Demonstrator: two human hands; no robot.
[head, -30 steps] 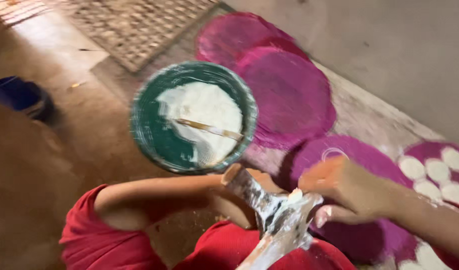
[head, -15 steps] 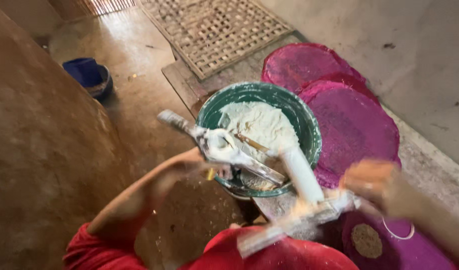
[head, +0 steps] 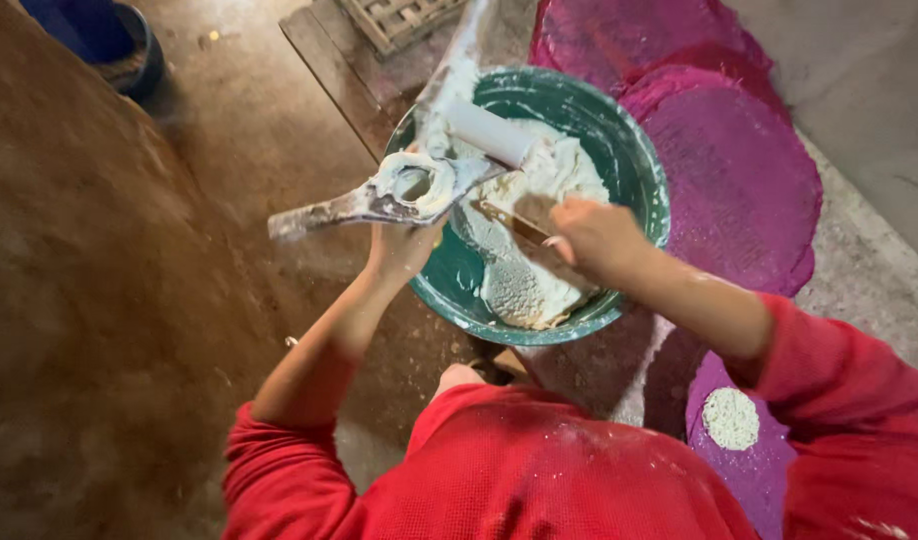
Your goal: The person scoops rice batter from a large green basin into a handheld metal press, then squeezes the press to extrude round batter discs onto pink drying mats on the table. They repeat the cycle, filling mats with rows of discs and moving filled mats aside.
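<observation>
Head view: press (head: 409, 190) w/ white roller, dough-caked; handle end blurred, far end hard to make out. Long axis runs lower-left to upper-right, over rim of green bowl (head: 639, 180). Left hand (head: 404, 245) grips press from below. Right hand (head: 599, 235) clenched on stick (head: 514, 225) in dough (head: 524, 280); fingers partly hidden.

No pkgs, labels, signs or screens in view.

Teal-green bowl (head: 634, 170) of white dough (head: 524, 280), magenta-purple round mats (head: 739, 180), red sleeves (head: 859, 400), blue tub (head: 99, 30)
</observation>
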